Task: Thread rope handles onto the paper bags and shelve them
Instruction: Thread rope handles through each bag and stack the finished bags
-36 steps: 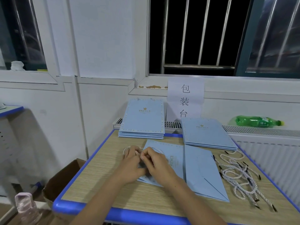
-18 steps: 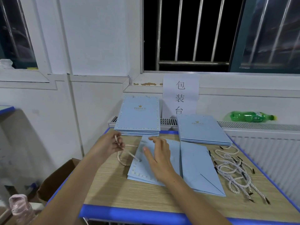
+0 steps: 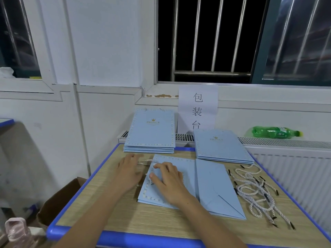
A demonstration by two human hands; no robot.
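Two hands down on a flat blue paper bag [image 3: 172, 187] lying mid-surface [image 3: 161, 221]. Right hand [image 3: 170, 181] resting on the bag, thumb and forefinger pinching a rope end at its left edge. Left hand [image 3: 129, 173] just left of the bag, fingers loosely spread over the rope handle [image 3: 146, 161] looping out there; grip not discernible. Stacked bags far left [image 3: 150, 133] and far right [image 3: 220, 147]. Loose ropes [image 3: 254, 190] heaped at right. Green bottle [image 3: 275, 132] far right on the radiator ledge.
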